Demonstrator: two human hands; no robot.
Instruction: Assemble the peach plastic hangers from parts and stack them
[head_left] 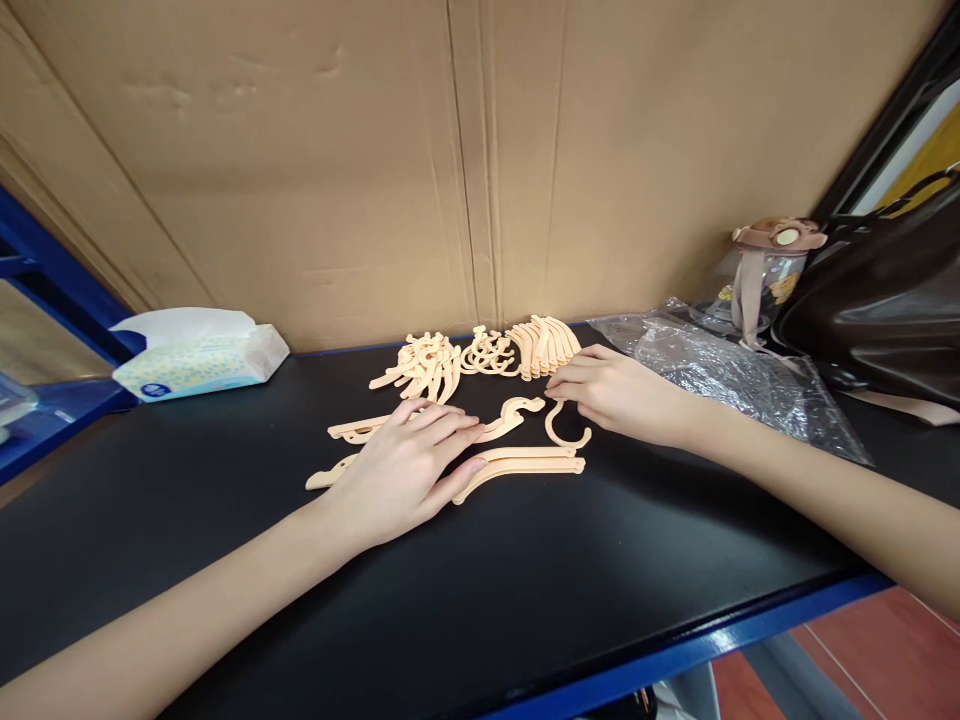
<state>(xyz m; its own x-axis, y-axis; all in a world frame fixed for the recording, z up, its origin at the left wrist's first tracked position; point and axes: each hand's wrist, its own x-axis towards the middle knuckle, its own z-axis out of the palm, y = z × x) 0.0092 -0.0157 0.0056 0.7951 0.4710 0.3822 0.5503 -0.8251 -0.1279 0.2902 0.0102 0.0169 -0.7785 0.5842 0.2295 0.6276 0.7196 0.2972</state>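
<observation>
My left hand lies palm down over peach plastic pieces on the black table, its fingers stretched out and slightly apart. From under it a long curved arm piece reaches right, and other flat pieces stick out to the left. A wavy piece shows just beyond its fingertips. My right hand is closed, its fingertips pinching the end of a peach hook. Behind the hands are a pile of arm pieces, a heap of hooks and a row of curved pieces.
A tissue pack stands at the back left. Clear plastic wrap lies at the right, near a bottle and a dark bag. Brown cardboard rises behind the black table, which has a blue edge.
</observation>
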